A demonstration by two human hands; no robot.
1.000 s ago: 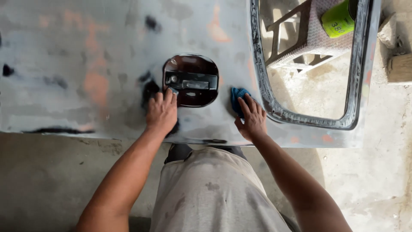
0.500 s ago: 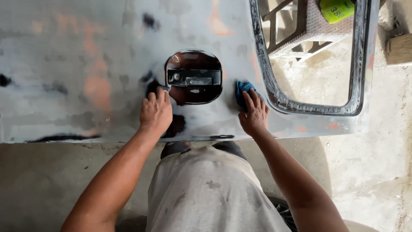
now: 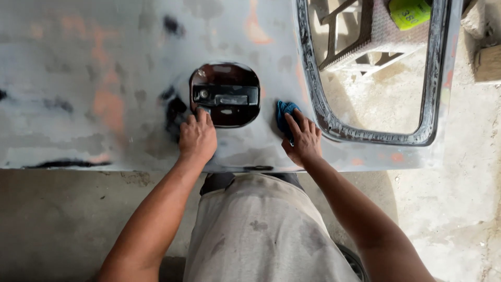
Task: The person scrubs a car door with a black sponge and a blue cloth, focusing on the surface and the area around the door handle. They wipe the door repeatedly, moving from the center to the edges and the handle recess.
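Observation:
A sanded grey car door panel (image 3: 104, 78) with orange and black patches lies flat in front of me. Near its middle is a dark handle recess (image 3: 229, 119) holding a black handle (image 3: 225, 95). My left hand (image 3: 197, 137) rests on the panel at the recess's lower left edge. Its fingertips press on a small grey pad (image 3: 203, 110). My right hand (image 3: 302, 140) lies flat to the right of the recess, with its fingers pressing a blue cloth (image 3: 284, 110) onto the panel.
The door's window opening, edged by a dark frame (image 3: 365, 134), lies right of my right hand. Through it show a brown stool (image 3: 376, 36) and a yellow-green container (image 3: 409, 11). A wooden block (image 3: 488, 62) sits at far right. Concrete floor (image 3: 62, 219) runs below the panel's near edge.
My left hand slid slightly down and left from the recess, then back to its edge. My right hand and the blue cloth stayed right of the recess.

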